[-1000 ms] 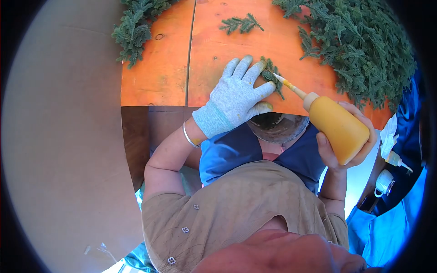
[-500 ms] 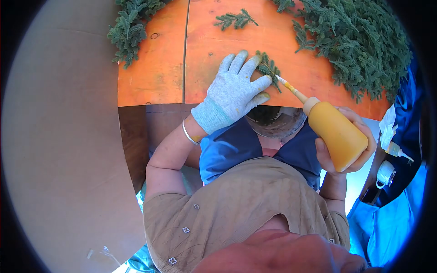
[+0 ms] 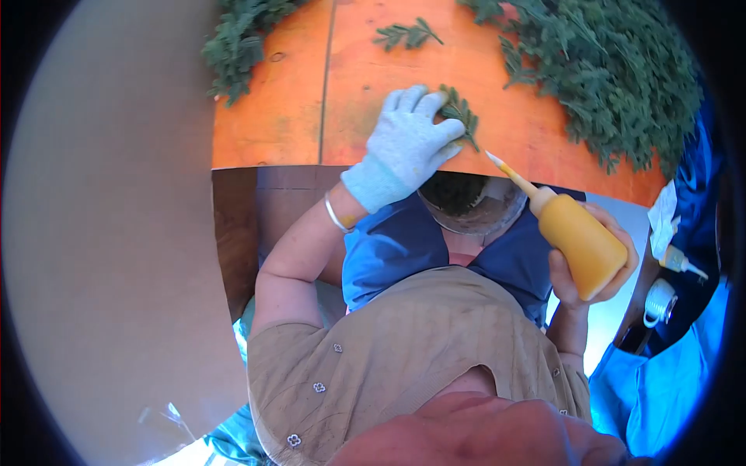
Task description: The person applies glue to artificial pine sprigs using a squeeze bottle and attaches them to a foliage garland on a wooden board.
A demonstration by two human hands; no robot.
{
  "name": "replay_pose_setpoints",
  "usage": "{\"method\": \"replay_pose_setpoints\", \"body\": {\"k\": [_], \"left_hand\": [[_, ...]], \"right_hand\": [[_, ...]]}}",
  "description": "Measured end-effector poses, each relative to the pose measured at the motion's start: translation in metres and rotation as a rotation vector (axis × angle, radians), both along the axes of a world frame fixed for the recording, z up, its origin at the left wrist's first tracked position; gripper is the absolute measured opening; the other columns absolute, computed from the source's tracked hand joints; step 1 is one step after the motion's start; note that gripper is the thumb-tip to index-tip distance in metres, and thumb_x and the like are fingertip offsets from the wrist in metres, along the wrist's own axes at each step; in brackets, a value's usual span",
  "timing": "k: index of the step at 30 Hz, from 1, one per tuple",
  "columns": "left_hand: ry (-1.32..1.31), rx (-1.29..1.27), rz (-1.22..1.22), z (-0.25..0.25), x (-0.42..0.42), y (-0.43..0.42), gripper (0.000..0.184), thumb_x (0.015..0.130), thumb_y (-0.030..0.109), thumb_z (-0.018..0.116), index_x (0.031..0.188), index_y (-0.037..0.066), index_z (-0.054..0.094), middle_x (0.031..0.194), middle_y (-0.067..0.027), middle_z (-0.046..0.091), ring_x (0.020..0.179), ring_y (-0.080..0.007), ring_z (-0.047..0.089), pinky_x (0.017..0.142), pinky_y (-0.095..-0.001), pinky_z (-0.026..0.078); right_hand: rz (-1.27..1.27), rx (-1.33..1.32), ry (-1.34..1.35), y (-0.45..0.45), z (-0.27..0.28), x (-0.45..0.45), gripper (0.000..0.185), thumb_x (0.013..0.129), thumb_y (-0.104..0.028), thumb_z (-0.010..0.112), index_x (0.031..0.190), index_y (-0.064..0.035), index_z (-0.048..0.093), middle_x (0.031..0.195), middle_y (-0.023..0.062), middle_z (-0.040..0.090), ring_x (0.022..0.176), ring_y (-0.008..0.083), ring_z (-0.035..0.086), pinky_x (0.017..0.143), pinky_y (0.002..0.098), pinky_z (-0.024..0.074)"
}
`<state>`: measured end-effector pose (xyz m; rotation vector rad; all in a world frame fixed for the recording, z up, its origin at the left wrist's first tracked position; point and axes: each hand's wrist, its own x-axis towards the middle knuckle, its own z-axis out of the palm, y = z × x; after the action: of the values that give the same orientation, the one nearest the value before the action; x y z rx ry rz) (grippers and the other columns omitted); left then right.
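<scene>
My left hand point(image 3: 410, 140), in a pale grey glove, rests on the orange board point(image 3: 373, 70) with its fingertips curled at the left side of a small green sprig point(image 3: 460, 115). Whether the fingertips pinch the sprig is hard to make out. My right hand point(image 3: 614, 264), bare, is wrapped round a yellow squeeze bottle point(image 3: 581, 242). The bottle's pale nozzle points up and left, its tip apart from the sprig, just below and right of the stem. Another sprig point(image 3: 408, 34) lies farther up the board.
A large heap of green sprigs point(image 3: 614, 78) covers the board's right side, and a smaller pile point(image 3: 239, 46) is at upper left. Below the board's front edge is a round bucket point(image 3: 474, 206). A white cup point(image 3: 660, 301) and a small bottle point(image 3: 680, 261) stand at right.
The bottle's nozzle has drawn back from the sprig, down and to the right. My left hand's fingers have curled in more beside the sprig.
</scene>
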<state>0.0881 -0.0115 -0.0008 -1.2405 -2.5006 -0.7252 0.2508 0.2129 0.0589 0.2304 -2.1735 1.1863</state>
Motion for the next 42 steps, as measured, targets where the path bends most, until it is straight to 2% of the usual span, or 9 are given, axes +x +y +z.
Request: {"method": "replay_pose_setpoints", "body": {"k": [7,14,16,22,25,30,31,36,42], "left_hand": [[0.107,0.064,0.082,0.004,0.062,0.028,0.01,0.066,0.02,0.058,0.07,0.011,0.056,0.074,-0.0088,0.052,0.073,-0.0274,0.053,0.06,-0.0409,0.041],[0.024,0.135,0.049,-0.06,0.127,0.063,0.023,0.068,0.035,0.062,0.071,0.014,0.055,0.069,-0.0075,0.052,0.054,-0.0276,0.05,0.049,-0.0423,0.035],[0.428,0.225,0.205,-0.027,0.102,0.067,0.024,0.067,0.033,0.061,0.077,0.012,0.053,0.068,-0.007,0.051,0.058,-0.0281,0.051,0.053,-0.0425,0.036],[0.6,0.174,0.484,0.0,-0.075,0.052,0.022,0.07,0.022,0.058,0.087,0.009,0.052,0.083,-0.0105,0.052,0.078,-0.0271,0.051,0.07,-0.0401,0.04],[0.151,0.053,0.299,-0.03,-0.119,0.04,0.013,0.072,0.016,0.058,0.069,0.006,0.066,0.069,-0.0176,0.063,0.062,-0.0332,0.06,0.054,-0.0471,0.042],[0.099,-0.077,-0.03,-0.006,-0.043,0.02,0.013,0.077,0.02,0.065,0.087,0.011,0.064,0.087,-0.0071,0.062,0.09,-0.0285,0.058,0.08,-0.0409,0.046],[0.151,-0.064,-0.087,-0.017,-0.029,0.015,0.024,0.075,0.014,0.067,0.097,0.009,0.062,0.095,-0.0079,0.062,0.098,-0.0287,0.056,0.088,-0.0402,0.044],[0.137,0.271,0.119,0.003,0.008,0.01,0.043,0.069,0.007,0.071,0.109,0.009,0.058,0.117,-0.0144,0.055,0.104,-0.0364,0.054,0.091,-0.0431,0.043],[0.403,0.164,0.31,0.003,0.034,-0.008,0.042,0.068,0.007,0.073,0.107,0.009,0.06,0.116,-0.014,0.054,0.107,-0.0356,0.053,0.091,-0.0452,0.044]], "right_hand": [[-0.193,-0.189,0.051,0.041,-0.017,0.02,0.068,0.073,-0.016,0.078,0.125,0.0019,0.038,0.111,0.0216,0.058,0.1,0.0309,0.061,0.087,0.0439,0.0503],[-0.212,-0.1,0.298,0.023,-0.041,-0.043,0.066,0.075,-0.016,0.077,0.126,0.0032,0.04,0.114,0.0201,0.058,0.101,0.0299,0.06,0.088,0.0426,0.0499],[-0.24,-0.107,0.328,0.027,-0.04,-0.044,0.065,0.075,-0.016,0.077,0.126,0.0035,0.041,0.115,0.0197,0.057,0.101,0.0296,0.06,0.088,0.0422,0.0498],[-0.354,-0.121,0.339,0.064,-0.045,-0.036,0.063,0.077,-0.016,0.076,0.127,0.0046,0.043,0.118,0.0184,0.057,0.102,0.0288,0.06,0.089,0.0411,0.0494],[-0.502,-0.098,0.31,0.105,-0.044,0.011,0.063,0.078,-0.016,0.076,0.127,0.0052,0.044,0.119,0.0178,0.057,0.103,0.0284,0.06,0.09,0.0405,0.0493],[-0.5,-0.247,0.255,0.132,-0.064,0.065,0.068,0.076,-0.027,0.078,0.126,0.006,0.045,0.117,0.0179,0.056,0.102,0.0276,0.059,0.089,0.0391,0.0495],[-0.472,-0.208,0.23,0.124,-0.052,0.068,0.053,0.076,-0.014,0.071,0.121,0.0072,0.051,0.116,0.0166,0.058,0.103,0.0271,0.06,0.09,0.0385,0.0487],[-0.321,-0.247,0.223,0.114,-0.047,0.059,0.063,0.078,-0.029,0.073,0.124,0.0053,0.046,0.115,0.016,0.058,0.102,0.028,0.059,0.088,0.0391,0.0491],[-0.117,-0.255,0.241,0.084,-0.026,0.013,0.066,0.079,-0.036,0.073,0.12,0.0077,0.045,0.114,0.0212,0.056,0.1,0.0283,0.058,0.087,0.0382,0.0485]]}}
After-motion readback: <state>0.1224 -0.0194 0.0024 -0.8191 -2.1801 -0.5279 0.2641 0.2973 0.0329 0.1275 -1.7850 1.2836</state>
